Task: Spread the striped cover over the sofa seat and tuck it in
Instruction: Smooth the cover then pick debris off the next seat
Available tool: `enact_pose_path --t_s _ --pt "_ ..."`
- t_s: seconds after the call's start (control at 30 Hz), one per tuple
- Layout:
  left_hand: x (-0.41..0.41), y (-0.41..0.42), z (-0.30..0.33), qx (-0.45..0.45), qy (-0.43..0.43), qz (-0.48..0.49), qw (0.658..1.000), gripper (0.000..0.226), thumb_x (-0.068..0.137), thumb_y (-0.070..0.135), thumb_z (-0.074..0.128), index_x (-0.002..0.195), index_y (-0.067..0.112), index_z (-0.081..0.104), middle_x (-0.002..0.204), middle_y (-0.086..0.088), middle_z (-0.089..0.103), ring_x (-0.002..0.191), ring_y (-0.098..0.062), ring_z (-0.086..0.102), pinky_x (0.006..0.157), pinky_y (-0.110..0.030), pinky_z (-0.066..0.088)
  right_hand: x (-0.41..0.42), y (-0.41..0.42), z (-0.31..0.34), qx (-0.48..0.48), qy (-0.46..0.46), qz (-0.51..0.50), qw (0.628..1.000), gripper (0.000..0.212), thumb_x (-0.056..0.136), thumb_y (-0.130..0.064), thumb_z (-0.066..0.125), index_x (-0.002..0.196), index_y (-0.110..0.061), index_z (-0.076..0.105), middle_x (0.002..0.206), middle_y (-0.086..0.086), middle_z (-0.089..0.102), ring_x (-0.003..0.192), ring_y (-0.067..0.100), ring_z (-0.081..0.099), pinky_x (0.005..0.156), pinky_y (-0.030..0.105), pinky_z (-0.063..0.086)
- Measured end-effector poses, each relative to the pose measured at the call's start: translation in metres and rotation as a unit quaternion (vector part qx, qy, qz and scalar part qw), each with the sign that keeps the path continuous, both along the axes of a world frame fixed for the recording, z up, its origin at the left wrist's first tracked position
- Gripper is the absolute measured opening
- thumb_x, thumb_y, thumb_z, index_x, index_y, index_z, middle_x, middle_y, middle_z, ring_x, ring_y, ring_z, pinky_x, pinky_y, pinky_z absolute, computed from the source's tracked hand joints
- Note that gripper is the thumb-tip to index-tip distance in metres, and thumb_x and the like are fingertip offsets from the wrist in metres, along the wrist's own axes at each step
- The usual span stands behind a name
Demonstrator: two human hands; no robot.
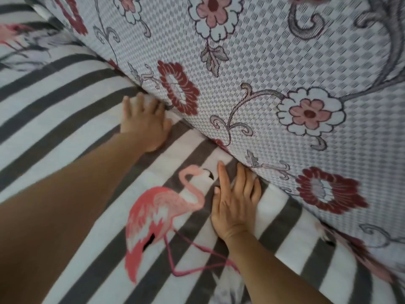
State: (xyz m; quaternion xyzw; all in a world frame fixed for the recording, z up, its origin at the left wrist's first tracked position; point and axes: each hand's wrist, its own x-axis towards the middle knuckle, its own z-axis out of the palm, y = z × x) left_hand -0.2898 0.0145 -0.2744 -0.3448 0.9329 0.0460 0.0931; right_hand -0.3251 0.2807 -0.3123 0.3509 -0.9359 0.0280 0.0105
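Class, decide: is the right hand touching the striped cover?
Touching. The head view shows the right hand pressed flat on the striped cover, fingertips at the crease under the floral backrest.

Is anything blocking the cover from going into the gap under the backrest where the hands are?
Nothing visible does. The left hand and right hand lie flat on the striped cover, fingertips at the crease under the floral backrest. The seam between the hands looks clear; inside the gap is hidden.
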Motion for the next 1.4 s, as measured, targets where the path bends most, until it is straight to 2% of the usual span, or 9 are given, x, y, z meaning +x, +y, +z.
enact_pose_path --t_s 0.17,0.43,0.77,1.07,1.17,1.23,1.3,1.37,1.4 --pt "0.055 0.088 -0.01 -0.043 0.046 -0.134 0.989 0.058 0.091 0.056 0.002 0.147 0.041 0.003 0.16 0.005 0.011 0.147 -0.032 0.004 0.115 -0.059 0.0 -0.003 -0.001 -0.003 -0.014 0.014 -0.005 1.0 0.059 0.088 -0.039 0.031 0.147 -0.034 0.025 0.147 0.017 0.035 0.133 0.036 0.029 0.113 0.054 0.022" --pt "0.151 0.162 -0.008 -0.006 0.039 -0.088 0.995 0.058 0.09 0.051 -0.005 0.147 0.042 -0.008 0.161 0.005 -0.005 0.147 -0.03 -0.009 0.116 -0.057 -0.001 0.001 0.015 0.025 0.03 -0.04 0.049 0.998 0.055 0.097 -0.043 0.024 0.151 -0.034 0.014 0.156 0.018 0.02 0.142 0.038 0.021 0.115 0.057 0.014" --pt "0.354 0.305 0.012 0.051 -0.016 -0.119 0.991 0.054 0.095 0.049 0.01 0.147 0.04 0.0 0.16 0.0 0.007 0.146 -0.036 0.002 0.113 -0.062 0.005 0.204 0.217 0.053 0.13 -0.076 0.177 0.973 0.059 0.096 -0.046 0.013 0.152 -0.031 0.002 0.161 0.013 0.002 0.147 0.038 0.001 0.112 0.068 0.009" --pt "0.497 0.415 0.03 0.113 -0.105 -0.065 0.986 0.054 0.089 0.055 -0.01 0.138 0.046 -0.029 0.151 0.009 -0.032 0.141 -0.029 -0.029 0.114 -0.057 -0.01 0.334 0.327 0.072 0.189 -0.147 0.348 0.906 0.062 0.097 -0.048 0.017 0.151 -0.032 -0.006 0.16 0.011 -0.013 0.144 0.042 -0.013 0.109 0.071 0.0" --pt "0.529 0.456 0.047 0.132 -0.15 -0.076 0.977 0.054 0.094 0.049 0.002 0.136 0.047 -0.032 0.15 0.008 -0.037 0.14 -0.031 -0.03 0.116 -0.056 0.003 0.367 0.376 0.084 0.209 -0.173 0.415 0.869 0.062 0.096 -0.048 0.022 0.151 -0.034 -0.003 0.16 0.009 -0.015 0.143 0.043 -0.016 0.108 0.071 -0.006" --pt "0.547 0.479 0.064 0.177 -0.165 -0.078 0.967 0.071 0.098 0.027 0.032 0.142 0.046 -0.021 0.153 0.009 -0.032 0.144 -0.029 -0.024 0.113 -0.048 0.028 0.381 0.412 0.095 0.235 -0.183 0.456 0.839 0.067 0.095 -0.041 0.037 0.15 -0.037 -0.001 0.159 0.005 -0.018 0.142 0.041 -0.021 0.107 0.069 -0.011" --pt "0.556 0.499 0.081 0.216 -0.19 -0.056 0.956 0.075 0.091 0.007 0.042 0.149 0.037 0.006 0.16 0.002 -0.006 0.146 -0.031 0.007 0.098 -0.041 0.047 0.389 0.442 0.109 0.265 -0.221 0.48 0.807 0.062 0.092 -0.03 0.045 0.148 -0.035 0.018 0.161 0.0 -0.013 0.145 0.034 -0.02 0.111 0.066 -0.009" --pt "0.557 0.519 0.097 0.219 -0.231 -0.058 0.946 0.049 0.091 0.008 0.04 0.138 0.023 0.039 0.141 -0.01 0.039 0.12 -0.033 0.048 0.087 -0.042 0.051 0.391 0.468 0.128 0.287 -0.28 0.47 0.786 0.041 0.09 -0.018 0.046 0.131 -0.024 0.05 0.158 0.002 0.022 0.147 0.029 0.012 0.114 0.055 0.022" --pt "0.557 0.523 0.101 0.21 -0.252 -0.081 0.941 0.038 0.092 0.012 0.038 0.128 0.02 0.05 0.127 -0.009 0.052 0.108 -0.032 0.056 0.083 -0.041 0.051 0.39 0.472 0.134 0.287 -0.299 0.46 0.785 0.031 0.089 -0.013 0.044 0.115 -0.016 0.06 0.144 0.007 0.045 0.136 0.03 0.036 0.1 0.046 0.039"
